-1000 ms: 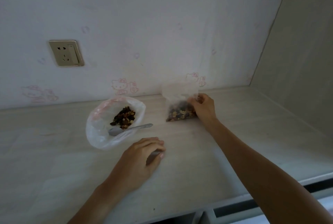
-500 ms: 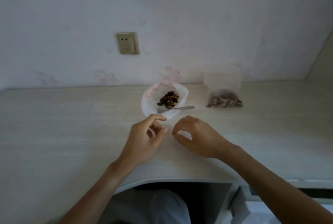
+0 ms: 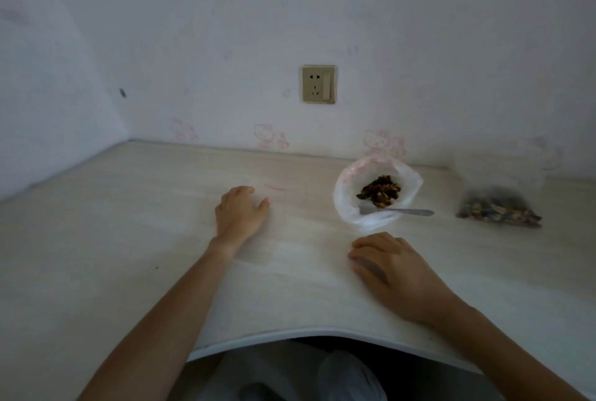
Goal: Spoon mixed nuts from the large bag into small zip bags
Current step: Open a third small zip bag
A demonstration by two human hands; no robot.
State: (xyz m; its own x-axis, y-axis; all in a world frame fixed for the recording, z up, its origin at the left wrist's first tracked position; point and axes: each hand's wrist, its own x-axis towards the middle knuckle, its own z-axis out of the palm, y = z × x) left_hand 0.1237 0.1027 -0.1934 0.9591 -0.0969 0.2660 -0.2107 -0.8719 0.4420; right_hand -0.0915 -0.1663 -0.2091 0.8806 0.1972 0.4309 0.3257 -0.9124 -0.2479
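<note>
The large white plastic bag [image 3: 346, 204] stands open on the desk with mixed nuts [image 3: 380, 191] inside. A metal spoon [image 3: 414, 212] lies in it, handle pointing right. A filled small zip bag [image 3: 498, 208] lies to the right, blurred. A clear empty zip bag [image 3: 277, 197] with a faint red strip lies flat to the left of the large bag. My left hand [image 3: 240, 215] lies palm down on its left part, thumb spread. My right hand [image 3: 387, 266] rests palm down on the desk just in front of the large bag, holding nothing.
The pale wooden desk [image 3: 129, 223] runs into a wall corner at the far left. A wall socket [image 3: 318, 84] sits above the desk. The desk's curved front edge [image 3: 290, 336] is close to my lap.
My right hand let go of the filled zip bag and came back in front of the large bag. My left hand reached forward and left onto the empty clear bag. The view swung left.
</note>
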